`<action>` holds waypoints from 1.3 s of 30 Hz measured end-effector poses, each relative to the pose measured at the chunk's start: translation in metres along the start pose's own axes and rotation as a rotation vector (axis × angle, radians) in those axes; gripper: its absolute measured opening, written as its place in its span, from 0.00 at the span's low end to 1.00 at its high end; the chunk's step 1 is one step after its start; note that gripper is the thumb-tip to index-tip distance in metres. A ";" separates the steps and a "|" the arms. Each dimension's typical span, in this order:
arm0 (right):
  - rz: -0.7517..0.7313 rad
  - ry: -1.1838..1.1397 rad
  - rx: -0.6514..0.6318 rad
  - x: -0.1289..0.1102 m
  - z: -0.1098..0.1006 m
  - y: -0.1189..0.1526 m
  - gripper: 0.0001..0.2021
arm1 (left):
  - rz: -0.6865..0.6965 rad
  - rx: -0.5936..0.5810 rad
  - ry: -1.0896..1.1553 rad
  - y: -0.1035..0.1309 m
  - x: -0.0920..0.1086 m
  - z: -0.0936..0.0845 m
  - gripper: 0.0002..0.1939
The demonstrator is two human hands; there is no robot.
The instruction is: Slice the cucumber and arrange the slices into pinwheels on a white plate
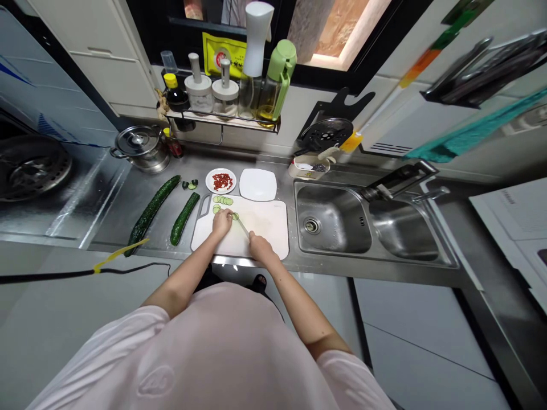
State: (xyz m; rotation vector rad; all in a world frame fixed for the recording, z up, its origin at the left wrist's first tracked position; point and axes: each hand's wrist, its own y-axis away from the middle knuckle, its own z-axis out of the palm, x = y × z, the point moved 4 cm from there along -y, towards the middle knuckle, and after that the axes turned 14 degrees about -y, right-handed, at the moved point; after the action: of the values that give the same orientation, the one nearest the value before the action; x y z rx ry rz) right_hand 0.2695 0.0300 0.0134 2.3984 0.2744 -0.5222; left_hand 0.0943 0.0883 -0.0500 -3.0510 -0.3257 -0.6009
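On the white cutting board (269,225), my right hand (260,249) is wrapped round the handle of a knife (243,228), whose blade points up and to the left. My left hand (222,222) is closed beside the blade tip, its fingers bent on a small piece of cucumber that they mostly hide. A cucumber slice (235,216) lies against the blade. Several thin cucumber slices (223,200) overlap at the board's upper left. A shorter cucumber (184,218) and a long one (154,208) lie left of the board.
Behind the board stand a plate of chopped red pieces (223,181) and a white square plate (258,184). Cucumber ends (190,184) lie nearby. A lidded steel pot (142,149) is at the back left, a double sink (333,219) on the right. A shelf (222,118) holds bottles and jars.
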 end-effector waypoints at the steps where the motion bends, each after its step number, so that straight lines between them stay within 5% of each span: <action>1: 0.002 0.002 -0.001 0.000 0.000 0.000 0.13 | 0.000 -0.002 -0.002 0.000 0.000 0.000 0.12; 18: 0.033 0.021 -0.032 0.021 0.007 0.023 0.13 | -0.009 -0.021 -0.023 -0.002 -0.001 0.003 0.12; 39: -0.006 0.009 -0.003 0.005 0.003 -0.001 0.14 | -0.010 -0.017 0.006 -0.001 0.000 0.000 0.12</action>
State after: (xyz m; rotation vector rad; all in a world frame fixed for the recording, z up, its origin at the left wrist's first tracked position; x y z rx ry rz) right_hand 0.2730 0.0291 0.0084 2.3978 0.2859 -0.5137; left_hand 0.0945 0.0891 -0.0504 -3.0650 -0.3375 -0.6160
